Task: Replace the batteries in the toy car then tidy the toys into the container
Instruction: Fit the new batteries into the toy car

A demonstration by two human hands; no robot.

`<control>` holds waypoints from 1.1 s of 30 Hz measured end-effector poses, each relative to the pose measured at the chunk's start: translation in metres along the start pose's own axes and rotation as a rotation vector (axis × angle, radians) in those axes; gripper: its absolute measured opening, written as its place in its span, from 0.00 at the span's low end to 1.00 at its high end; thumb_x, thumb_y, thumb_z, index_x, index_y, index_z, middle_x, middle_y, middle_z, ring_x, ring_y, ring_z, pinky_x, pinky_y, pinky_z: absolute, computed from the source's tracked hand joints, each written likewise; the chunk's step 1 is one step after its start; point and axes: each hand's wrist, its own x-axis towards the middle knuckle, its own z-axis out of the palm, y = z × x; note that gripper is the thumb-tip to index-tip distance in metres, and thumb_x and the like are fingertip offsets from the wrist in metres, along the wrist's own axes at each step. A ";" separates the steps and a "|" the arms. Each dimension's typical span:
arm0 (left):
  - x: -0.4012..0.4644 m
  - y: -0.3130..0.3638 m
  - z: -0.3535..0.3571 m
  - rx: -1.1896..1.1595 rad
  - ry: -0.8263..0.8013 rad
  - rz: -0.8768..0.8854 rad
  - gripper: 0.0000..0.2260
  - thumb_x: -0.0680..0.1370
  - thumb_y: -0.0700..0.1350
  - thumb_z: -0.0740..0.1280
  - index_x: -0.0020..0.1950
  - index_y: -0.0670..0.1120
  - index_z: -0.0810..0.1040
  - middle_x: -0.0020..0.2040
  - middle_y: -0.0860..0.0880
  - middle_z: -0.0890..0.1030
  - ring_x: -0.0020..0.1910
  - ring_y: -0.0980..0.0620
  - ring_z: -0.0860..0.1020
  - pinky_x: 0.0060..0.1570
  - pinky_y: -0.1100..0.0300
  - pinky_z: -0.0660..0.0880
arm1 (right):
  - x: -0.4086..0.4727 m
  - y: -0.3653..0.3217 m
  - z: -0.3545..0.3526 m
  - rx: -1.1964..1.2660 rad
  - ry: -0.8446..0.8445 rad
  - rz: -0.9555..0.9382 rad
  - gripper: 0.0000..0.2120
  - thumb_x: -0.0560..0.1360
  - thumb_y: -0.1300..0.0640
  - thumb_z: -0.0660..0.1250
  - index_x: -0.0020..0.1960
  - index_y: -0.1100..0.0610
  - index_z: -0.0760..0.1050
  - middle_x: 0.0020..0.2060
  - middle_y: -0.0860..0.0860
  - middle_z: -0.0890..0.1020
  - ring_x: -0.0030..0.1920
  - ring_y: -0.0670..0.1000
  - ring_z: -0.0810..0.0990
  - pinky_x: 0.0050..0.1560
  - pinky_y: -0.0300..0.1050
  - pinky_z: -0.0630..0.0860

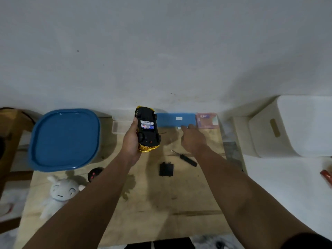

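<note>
Batteries (147,125) lie crosswise in the belly of the upturned black-and-gold plastic toy car (147,130) that I grip in my left hand (131,141), while my right hand (193,139), fingers loose and holding nothing I can see, reaches away toward the flat blue box (176,119).

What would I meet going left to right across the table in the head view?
Blue lid → left hand gripping the toy car → black cover → screwdriver → pink packet → white container.

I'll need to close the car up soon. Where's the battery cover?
The battery cover lies on the table, below the toy car, just left of the screwdriver.
</note>
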 end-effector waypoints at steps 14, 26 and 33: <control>-0.007 0.002 -0.006 0.013 0.009 -0.013 0.23 0.86 0.59 0.55 0.74 0.48 0.76 0.61 0.41 0.82 0.52 0.43 0.83 0.53 0.44 0.83 | -0.011 0.006 0.014 -0.128 0.045 -0.172 0.23 0.74 0.67 0.64 0.65 0.49 0.77 0.57 0.50 0.80 0.60 0.55 0.75 0.53 0.50 0.76; -0.083 0.041 -0.016 -0.048 -0.090 0.063 0.24 0.87 0.58 0.52 0.76 0.47 0.74 0.67 0.45 0.81 0.52 0.45 0.82 0.48 0.47 0.83 | -0.069 -0.055 -0.039 0.754 0.269 0.082 0.12 0.76 0.61 0.70 0.57 0.50 0.78 0.45 0.48 0.83 0.43 0.47 0.83 0.48 0.47 0.81; -0.130 0.070 -0.025 -0.123 -0.200 0.121 0.24 0.86 0.58 0.54 0.75 0.47 0.75 0.71 0.46 0.79 0.53 0.47 0.81 0.48 0.49 0.84 | -0.129 -0.140 -0.132 1.230 0.221 -0.048 0.11 0.80 0.63 0.68 0.59 0.52 0.81 0.44 0.54 0.83 0.40 0.52 0.87 0.35 0.47 0.83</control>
